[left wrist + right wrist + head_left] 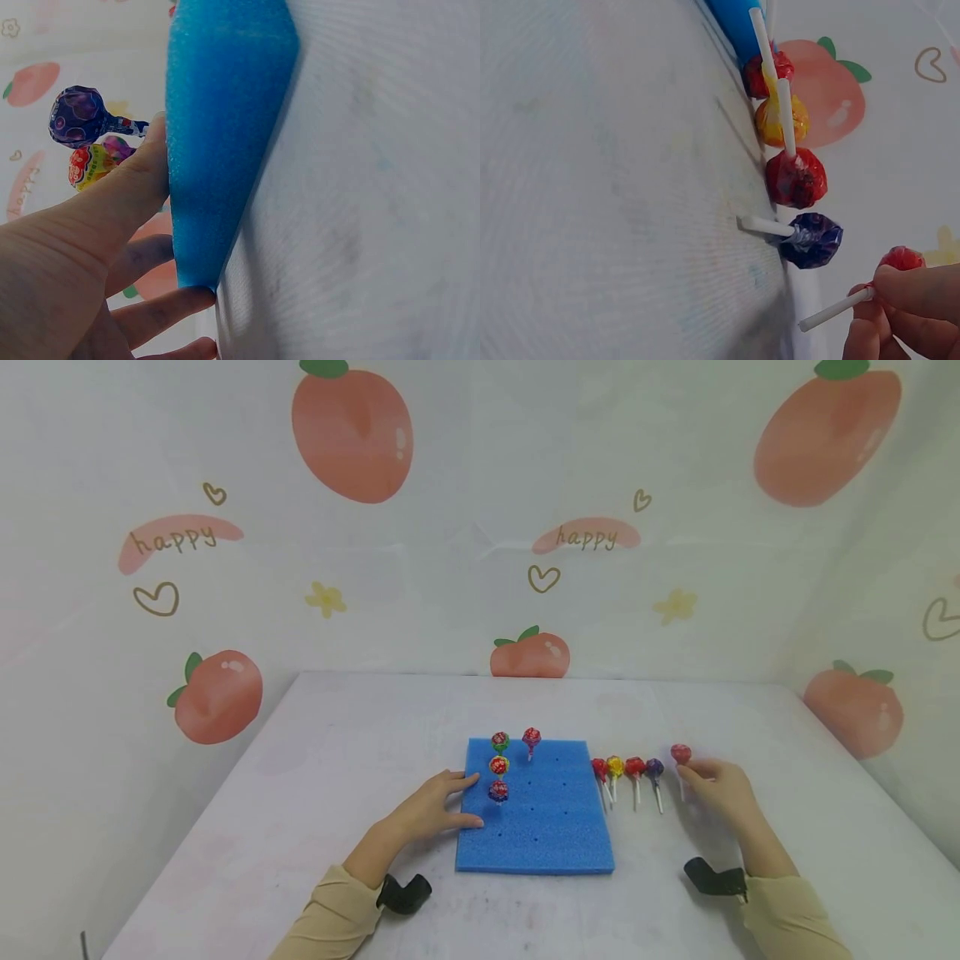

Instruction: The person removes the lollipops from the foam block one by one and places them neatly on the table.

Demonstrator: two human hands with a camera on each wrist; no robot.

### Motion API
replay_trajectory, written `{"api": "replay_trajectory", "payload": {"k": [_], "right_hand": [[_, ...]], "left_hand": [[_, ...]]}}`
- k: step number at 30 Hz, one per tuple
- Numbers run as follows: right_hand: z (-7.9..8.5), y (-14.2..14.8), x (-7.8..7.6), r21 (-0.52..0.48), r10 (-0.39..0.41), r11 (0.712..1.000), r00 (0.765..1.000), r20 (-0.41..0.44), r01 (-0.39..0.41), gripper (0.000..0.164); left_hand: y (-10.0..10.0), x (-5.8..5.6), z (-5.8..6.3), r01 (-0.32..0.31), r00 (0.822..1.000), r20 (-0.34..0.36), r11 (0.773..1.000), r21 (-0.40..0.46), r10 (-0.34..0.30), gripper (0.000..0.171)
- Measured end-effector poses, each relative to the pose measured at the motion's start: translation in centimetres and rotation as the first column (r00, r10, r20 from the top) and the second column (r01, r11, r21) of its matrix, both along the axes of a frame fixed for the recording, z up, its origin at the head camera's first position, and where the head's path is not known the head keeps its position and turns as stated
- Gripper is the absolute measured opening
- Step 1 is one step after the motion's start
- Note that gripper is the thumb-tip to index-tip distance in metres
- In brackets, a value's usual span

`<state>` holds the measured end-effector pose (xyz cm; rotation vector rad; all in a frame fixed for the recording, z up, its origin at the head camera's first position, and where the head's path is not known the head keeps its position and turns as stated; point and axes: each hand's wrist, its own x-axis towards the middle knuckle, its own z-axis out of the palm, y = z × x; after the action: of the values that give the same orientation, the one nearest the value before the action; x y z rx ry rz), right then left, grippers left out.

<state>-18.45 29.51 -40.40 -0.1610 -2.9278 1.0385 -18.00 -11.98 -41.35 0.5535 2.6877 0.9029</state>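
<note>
A blue foam block (pixel 558 853) with small holes lies on the table. My left hand (pixel 429 808) rests on its left edge, thumb and fingers spread, touching the foam (pixel 225 112). Standing in the block are lollipops: a green and red one (pixel 500 742), a yellow and red one (pixel 498 765), a purple one (pixel 498 791) and a pink-red one (pixel 531 737). To the right, my right hand (pixel 723 793) pinches a red lollipop (pixel 681 752) just below its head. Its white stick (pixel 832 310) points away from the fingers in the right wrist view.
Between the block and my right hand, a row of lollipops lies on the table: red (pixel 599 767), yellow (pixel 615 766), another red (pixel 634 767) and dark purple (pixel 655 769). Behind the table (pixel 360 727) hangs a white cloth (pixel 435 602) with fruit prints.
</note>
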Motion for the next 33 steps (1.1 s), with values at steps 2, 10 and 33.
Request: {"api": "replay_trajectory", "payload": {"k": [2, 10, 33], "right_hand": [[0.02, 0.03, 0.03, 0.001, 0.002, 1.000, 1.000, 0.023, -0.002, 0.046], [-0.21, 0.38, -0.33, 0.019, -0.008, 1.000, 0.996, 0.086, 0.007, 0.047], [-0.44, 0.40, -0.45, 0.015, 0.006, 1.000, 0.990, 0.139, -0.008, 0.045]], "left_hand": [[0.00, 0.00, -0.02, -0.001, 1.000, -0.002, 1.000, -0.003, 0.001, 0.074], [0.07, 0.09, 0.13, -0.004, 1.000, -0.006, 1.000, -0.004, 0.004, 0.073], [0.09, 0.15, 0.16, -0.012, 1.000, 0.004, 1.000, -0.012, 0.012, 0.074]]}}
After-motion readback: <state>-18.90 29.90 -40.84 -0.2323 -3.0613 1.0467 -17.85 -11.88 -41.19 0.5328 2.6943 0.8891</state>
